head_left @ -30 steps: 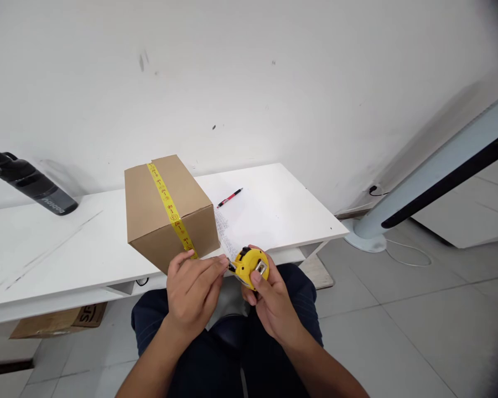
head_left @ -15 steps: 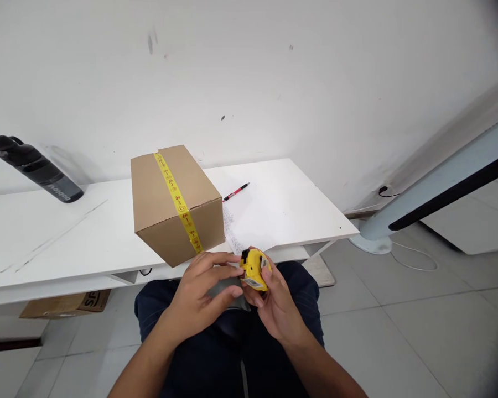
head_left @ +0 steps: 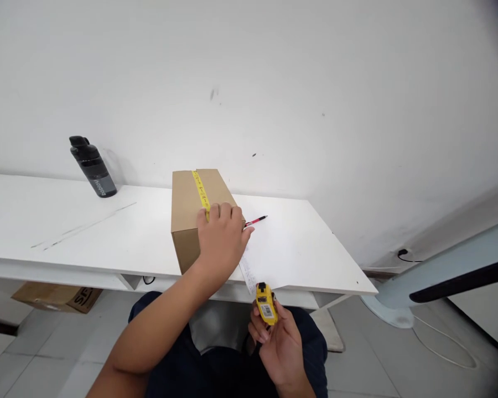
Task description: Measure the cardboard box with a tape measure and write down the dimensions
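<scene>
1. One view only: a camera worn on the person's head, above the seated person's lap.
2. It faces forward and down, toward a white worktop (head_left: 108, 232) set against a white wall (head_left: 274, 83).
3. Range is close: both forearms enter from the bottom edge, the left hand (head_left: 221, 237) and right hand (head_left: 279, 342) within arm's reach.
4. Field is wide: the cardboard box (head_left: 186, 215) sits near centre, tiled floor (head_left: 398, 359) at lower right.
5. Corners darken at upper right.

One box (head_left: 188, 213), one tape measure (head_left: 266, 303), one pen (head_left: 256, 221), one bottle (head_left: 92, 166).
</scene>
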`<state>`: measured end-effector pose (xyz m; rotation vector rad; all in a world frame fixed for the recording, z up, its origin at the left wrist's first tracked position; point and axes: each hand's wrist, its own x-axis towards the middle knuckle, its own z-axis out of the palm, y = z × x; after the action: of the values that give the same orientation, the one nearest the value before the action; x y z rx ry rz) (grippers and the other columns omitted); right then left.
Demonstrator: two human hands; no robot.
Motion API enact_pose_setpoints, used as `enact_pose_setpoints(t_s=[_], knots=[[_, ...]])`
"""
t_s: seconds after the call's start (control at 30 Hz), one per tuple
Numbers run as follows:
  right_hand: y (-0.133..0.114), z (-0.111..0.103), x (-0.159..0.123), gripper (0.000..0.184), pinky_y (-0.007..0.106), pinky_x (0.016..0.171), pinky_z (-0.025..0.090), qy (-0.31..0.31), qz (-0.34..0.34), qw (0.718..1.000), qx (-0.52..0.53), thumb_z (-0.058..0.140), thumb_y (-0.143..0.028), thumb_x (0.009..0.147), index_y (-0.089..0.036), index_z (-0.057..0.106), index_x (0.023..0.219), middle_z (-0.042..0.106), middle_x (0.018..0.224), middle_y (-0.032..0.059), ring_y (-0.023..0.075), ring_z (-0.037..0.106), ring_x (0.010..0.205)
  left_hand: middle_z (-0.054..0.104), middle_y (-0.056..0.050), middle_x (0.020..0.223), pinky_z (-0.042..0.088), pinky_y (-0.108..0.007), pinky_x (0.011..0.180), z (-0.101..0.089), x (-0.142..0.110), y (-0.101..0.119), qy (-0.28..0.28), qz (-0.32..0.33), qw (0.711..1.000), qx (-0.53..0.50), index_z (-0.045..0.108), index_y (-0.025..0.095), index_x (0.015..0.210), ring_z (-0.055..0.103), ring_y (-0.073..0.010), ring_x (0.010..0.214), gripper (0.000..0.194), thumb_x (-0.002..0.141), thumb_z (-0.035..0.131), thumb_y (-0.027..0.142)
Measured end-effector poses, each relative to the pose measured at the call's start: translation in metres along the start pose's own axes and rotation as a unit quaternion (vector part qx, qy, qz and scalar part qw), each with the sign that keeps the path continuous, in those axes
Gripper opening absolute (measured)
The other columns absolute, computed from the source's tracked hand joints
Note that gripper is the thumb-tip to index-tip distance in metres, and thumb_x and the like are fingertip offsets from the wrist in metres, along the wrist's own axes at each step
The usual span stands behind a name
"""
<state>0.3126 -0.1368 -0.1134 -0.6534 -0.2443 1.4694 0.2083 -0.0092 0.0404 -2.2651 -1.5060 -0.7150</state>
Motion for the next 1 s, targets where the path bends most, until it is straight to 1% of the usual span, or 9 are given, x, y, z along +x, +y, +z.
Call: enact_pose_setpoints(t_s=[0.17, 0.27, 0.4, 0.5, 0.63, 0.73, 0.83, 0.93, 1.0], knots=[[-0.001, -0.01, 0.001, 0.031, 0.021, 0.047, 0.033, 0.028, -0.014, 0.999, 0.009, 0.083, -0.046, 0.076, -0.018, 0.071, 0.083, 0.068, 0.068, 0.0006, 0.0046, 0.037, 0.044, 0.073, -0.011, 0.091, 0.048, -0.055, 0.101, -0.023, -0.022, -0.018, 0.072, 0.018, 0.996, 0.057, 0.067, 0.016, 0.089, 0.07, -0.0313, 0.094, 0.019, 0.096, 0.058, 0.031], [-0.004, -0.014, 0.001, 0.029, 0.021, 0.046, 0.031, 0.013, 0.005, 1.0, 0.026, 0.082, -0.043, 0.077, -0.018, 0.071, 0.085, 0.067, 0.068, -0.0003, 0.0048, 0.037, 0.045, 0.076, -0.008, 0.088, 0.049, -0.054, 0.102, -0.047, -0.042, -0.042, 0.098, 0.055, 0.991, 0.073, 0.066, 0.018, 0.088, 0.072, -0.0283, 0.085, 0.022, 0.099, 0.049, 0.026], [-0.005, -0.017, 0.002, 0.028, 0.02, 0.046, 0.03, 0.002, 0.035, 0.998, 0.051, 0.084, -0.042, 0.075, -0.018, 0.073, 0.086, 0.064, 0.067, -0.0015, 0.0042, 0.036, 0.044, 0.079, -0.003, 0.112, 0.054, -0.042, 0.098, -0.071, -0.076, -0.088, 0.089, 0.097, 0.991, 0.025, 0.067, 0.021, 0.108, 0.075, -0.0246, 0.099, 0.02, 0.103, 0.05, 0.031], [-0.004, -0.02, 0.002, 0.029, 0.022, 0.048, 0.034, -0.004, 0.051, 0.997, 0.053, 0.082, -0.043, 0.076, -0.019, 0.074, 0.091, 0.064, 0.067, -0.0014, 0.0042, 0.035, 0.043, 0.075, 0.0, 0.127, 0.054, -0.038, 0.104, -0.08, -0.101, -0.131, 0.065, 0.091, 0.993, -0.036, 0.067, 0.028, 0.121, 0.071, -0.0232, 0.117, 0.025, 0.104, 0.051, 0.038], [-0.008, -0.021, 0.002, 0.029, 0.026, 0.054, 0.04, -0.006, 0.055, 0.997, 0.057, 0.082, -0.042, 0.075, -0.021, 0.075, 0.094, 0.064, 0.068, -0.0004, 0.0066, 0.039, 0.046, 0.071, 0.003, 0.136, 0.048, -0.044, 0.118, -0.083, -0.121, -0.188, 0.035, -0.026, 0.987, -0.152, 0.069, 0.035, 0.119, 0.064, -0.0254, 0.132, 0.027, 0.102, 0.052, 0.046], [-0.015, -0.023, 0.001, 0.031, 0.028, 0.056, 0.042, -0.015, 0.05, 0.997, 0.056, 0.079, -0.041, 0.077, -0.022, 0.075, 0.101, 0.063, 0.068, 0.0001, 0.0084, 0.041, 0.047, 0.071, 0.002, 0.136, 0.048, -0.05, 0.118, -0.076, -0.122, -0.217, 0.05, -0.146, 0.96, -0.235, 0.071, 0.035, 0.105, 0.061, -0.0285, 0.136, 0.028, 0.099, 0.053, 0.055], [-0.021, -0.023, 0.002, 0.035, 0.03, 0.058, 0.042, -0.031, 0.039, 0.998, 0.035, 0.076, -0.042, 0.081, -0.022, 0.075, 0.109, 0.063, 0.07, 0.0013, 0.0097, 0.042, 0.048, 0.067, -0.004, 0.143, 0.059, -0.047, 0.103, -0.06, -0.109, -0.23, 0.062, -0.199, 0.911, -0.356, 0.07, 0.029, 0.102, 0.056, -0.0314, 0.141, 0.038, 0.098, 0.052, 0.063], [-0.026, -0.018, 0.002, 0.039, 0.031, 0.058, 0.041, -0.047, 0.02, 0.999, 0.008, 0.075, -0.043, 0.081, -0.024, 0.073, 0.116, 0.063, 0.072, 0.0011, 0.0104, 0.043, 0.048, 0.06, -0.01, 0.151, 0.059, -0.043, 0.101, -0.042, -0.092, -0.222, 0.064, -0.212, 0.845, -0.487, 0.069, 0.024, 0.104, 0.052, -0.0321, 0.144, 0.048, 0.098, 0.049, 0.067], [-0.029, -0.009, 0.001, 0.043, 0.031, 0.058, 0.04, -0.062, 0.009, 0.998, -0.01, 0.077, -0.044, 0.081, -0.027, 0.071, 0.12, 0.064, 0.075, 0.0002, 0.0096, 0.042, 0.048, 0.055, -0.01, 0.156, 0.053, -0.045, 0.112, -0.034, -0.09, -0.201, 0.085, -0.219, 0.823, -0.517, 0.067, 0.025, 0.114, 0.05, -0.0308, 0.146, 0.049, 0.099, 0.047, 0.066]])
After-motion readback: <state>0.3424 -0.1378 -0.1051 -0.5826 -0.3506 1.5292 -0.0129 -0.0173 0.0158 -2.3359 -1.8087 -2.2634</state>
